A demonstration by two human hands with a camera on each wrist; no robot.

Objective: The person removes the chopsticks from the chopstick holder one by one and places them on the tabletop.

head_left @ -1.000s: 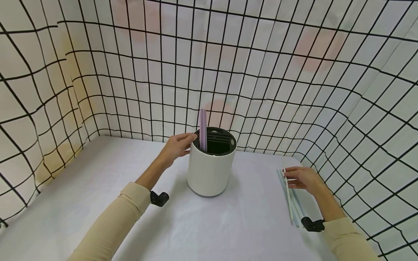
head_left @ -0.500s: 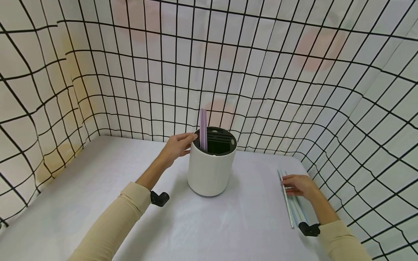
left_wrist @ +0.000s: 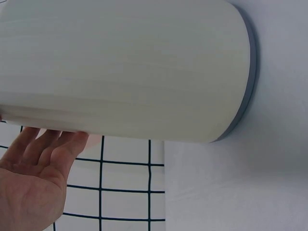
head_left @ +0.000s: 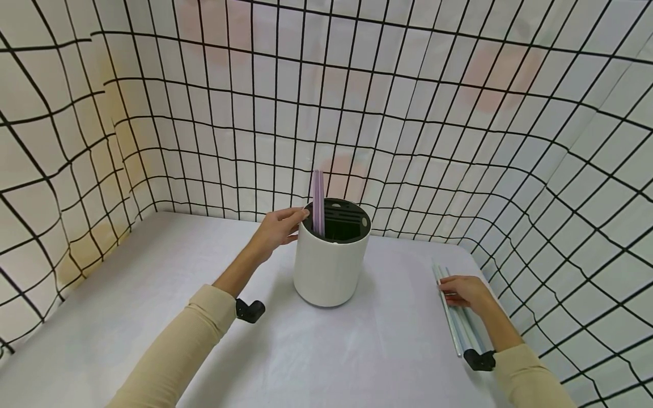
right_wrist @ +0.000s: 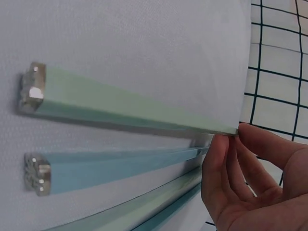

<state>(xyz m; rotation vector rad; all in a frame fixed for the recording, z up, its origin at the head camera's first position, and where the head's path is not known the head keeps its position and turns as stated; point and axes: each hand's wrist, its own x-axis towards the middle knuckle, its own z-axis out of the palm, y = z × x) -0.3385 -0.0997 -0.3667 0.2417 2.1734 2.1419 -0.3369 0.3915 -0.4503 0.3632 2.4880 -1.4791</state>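
Note:
A white cylindrical utensil holder [head_left: 326, 272] with a black slotted top stands upright mid-table, purple chopsticks [head_left: 318, 198] rising from its left side. My left hand [head_left: 278, 229] grips its left rim, thumb on top and fingers against the outer wall, as the left wrist view [left_wrist: 43, 168] also shows. On the right, my right hand [head_left: 466, 292] pinches a pale green chopstick [right_wrist: 120, 101] between thumb and fingers near its far end. Its metal-capped end lies close to the table. Beside it are a blue chopstick [right_wrist: 106, 168] and another green chopstick [right_wrist: 159, 196], partly hidden by the fingers.
A white cloth [head_left: 393, 340] covers the table. Black wire grid panels [head_left: 245, 124] rise at the back and both sides; the right panel passes close to my right forearm. Each wrist carries a black camera mount [head_left: 250, 310].
My right hand has drawn slightly nearer with the green chopstick, which has gone from above the other chopsticks to their left side. The left hand and holder have stayed in place.

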